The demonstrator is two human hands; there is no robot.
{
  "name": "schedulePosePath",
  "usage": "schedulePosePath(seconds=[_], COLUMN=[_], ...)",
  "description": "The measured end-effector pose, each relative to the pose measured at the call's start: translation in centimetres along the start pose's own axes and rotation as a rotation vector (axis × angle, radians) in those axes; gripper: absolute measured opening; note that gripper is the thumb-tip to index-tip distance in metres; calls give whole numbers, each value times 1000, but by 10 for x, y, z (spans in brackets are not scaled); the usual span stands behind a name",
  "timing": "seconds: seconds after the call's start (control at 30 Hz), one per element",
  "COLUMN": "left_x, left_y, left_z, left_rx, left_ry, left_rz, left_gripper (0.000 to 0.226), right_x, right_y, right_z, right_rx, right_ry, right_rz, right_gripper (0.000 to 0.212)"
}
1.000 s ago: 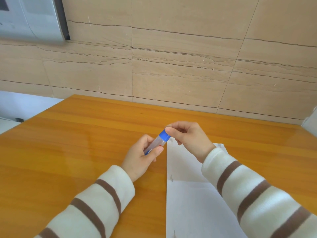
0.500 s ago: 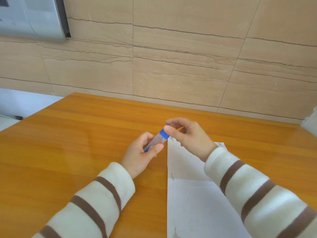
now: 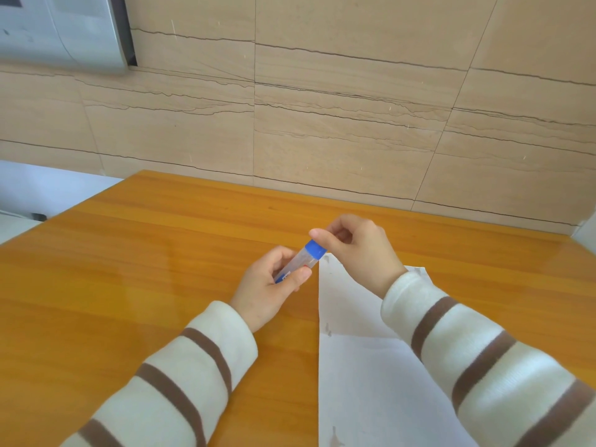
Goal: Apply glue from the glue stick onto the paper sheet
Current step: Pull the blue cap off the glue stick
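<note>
the left hand [image 3: 271, 285] grips the glue stick [image 3: 298, 262] above the table [image 3: 129, 285] beside the paper sheet [image 3: 371, 382], the right hand [image 3: 351, 246] pinches its blue cap [image 3: 315, 250], apparently uncapping; next, pull it off.

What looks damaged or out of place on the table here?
The paper sheet has small dark blemishes along its left edge and a crease across it. The blue cap is on the glue stick, held by both hands, left hand and right hand. Nothing is spilled.
</note>
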State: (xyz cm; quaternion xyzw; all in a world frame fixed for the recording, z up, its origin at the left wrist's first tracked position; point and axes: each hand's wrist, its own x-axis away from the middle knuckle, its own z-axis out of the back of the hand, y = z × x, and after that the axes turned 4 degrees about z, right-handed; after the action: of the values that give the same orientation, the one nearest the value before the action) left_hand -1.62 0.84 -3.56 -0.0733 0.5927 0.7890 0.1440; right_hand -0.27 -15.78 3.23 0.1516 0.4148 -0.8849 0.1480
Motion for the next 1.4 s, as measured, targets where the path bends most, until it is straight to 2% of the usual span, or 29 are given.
schedulePosePath(seconds=[0.37,0.73,0.9,1.0,1.17,1.4], left_x=[0,0,0,-1,-1,0], left_y=[1,2,2,2,1,2], left_z=[0,0,0,-1,0,0], left_rx=[51,96,106,108,125,120], left_ry=[-6,6,13,13,25,12], left_rz=[34,44,37,29,16,7], left_gripper=[7,8,16,14,14,16], right_x=[0,4,5,5,3,3], right_y=[0,-5,-5,-5,-4,-3], right_z=[3,12,10,6,0,-2], right_rx=[-163,-333,-354,-303,-79,9], right_ry=[-107,-206,-195,-179,-75,33], right_rz=[48,59,47,32,-50,-81], right_gripper=[9,29,28,29,44,39])
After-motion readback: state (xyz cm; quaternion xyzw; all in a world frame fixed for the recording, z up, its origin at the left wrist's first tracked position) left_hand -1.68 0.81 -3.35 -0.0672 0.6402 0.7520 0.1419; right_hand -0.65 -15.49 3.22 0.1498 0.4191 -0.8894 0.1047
